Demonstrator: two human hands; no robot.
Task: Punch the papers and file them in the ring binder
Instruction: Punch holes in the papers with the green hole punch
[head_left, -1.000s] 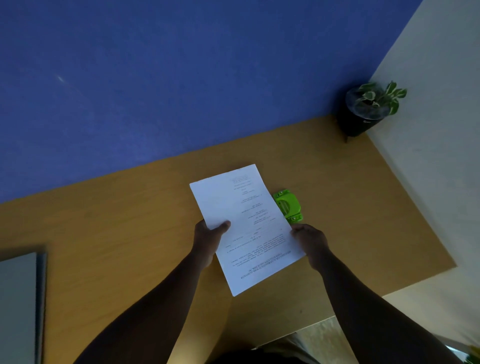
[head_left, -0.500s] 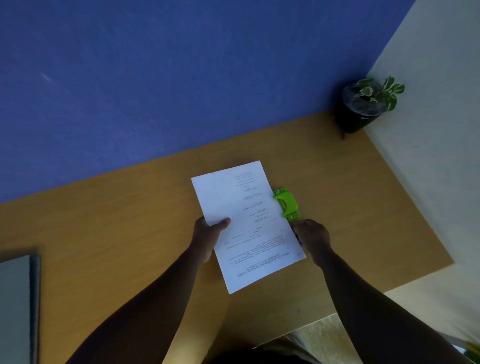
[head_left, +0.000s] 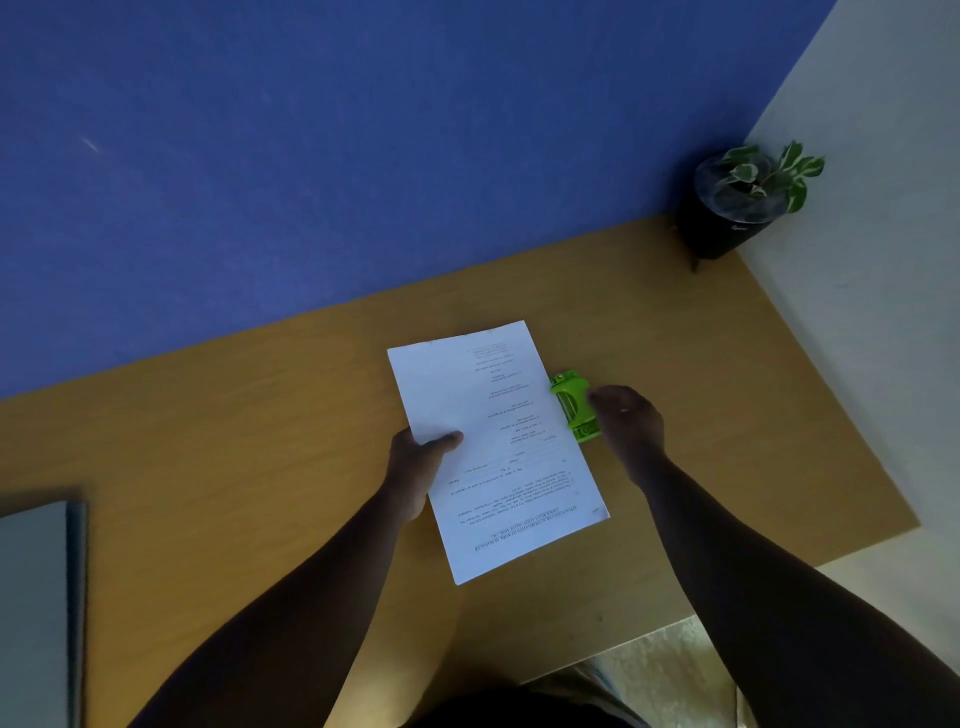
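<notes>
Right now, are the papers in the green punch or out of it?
In: the papers' right edge sits tucked under the green punch.

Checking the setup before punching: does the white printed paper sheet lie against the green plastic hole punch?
Yes, the white printed paper sheet has its right edge against the green plastic hole punch.

Papers (head_left: 488, 441) on desk (head_left: 260, 441), punch (head_left: 574, 405) at their right edge.
</notes>
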